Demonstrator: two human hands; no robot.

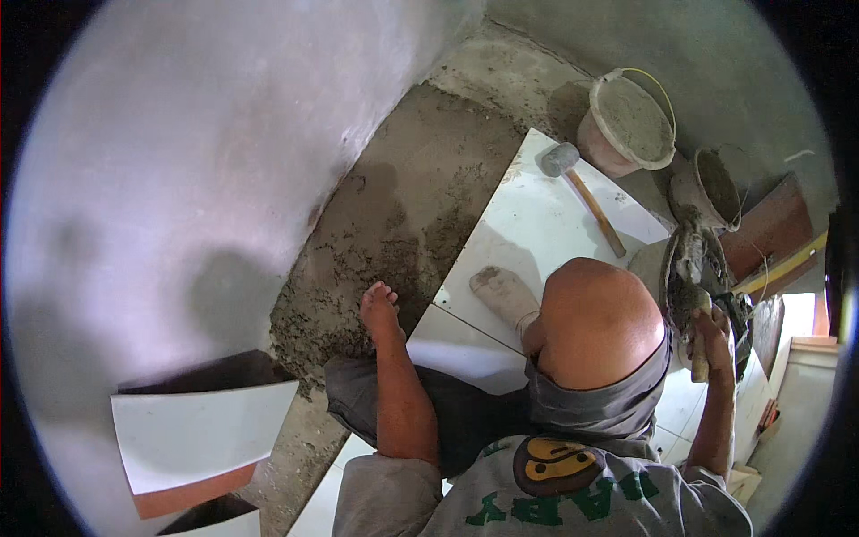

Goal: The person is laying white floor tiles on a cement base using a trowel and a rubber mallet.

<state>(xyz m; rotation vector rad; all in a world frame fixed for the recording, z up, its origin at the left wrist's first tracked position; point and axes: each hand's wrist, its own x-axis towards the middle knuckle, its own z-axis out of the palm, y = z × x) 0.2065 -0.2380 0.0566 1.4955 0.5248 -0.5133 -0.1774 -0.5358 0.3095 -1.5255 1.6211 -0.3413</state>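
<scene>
Your right hand (711, 336) is closed around the handle of a mortar-caked trowel (687, 268), blade raised toward the small bucket (711, 183). Your left hand (379, 309) rests open, fingers spread, on the wet mortar bed (403, 215) beside the laid white tiles (546, 215), holding nothing.

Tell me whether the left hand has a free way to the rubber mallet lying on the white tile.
Probably not without a shift. The left hand rests on the wet mortar bed, and the mallet lies beyond the raised knee and foot. No object blocks the tile itself, but the path looks long.
</scene>
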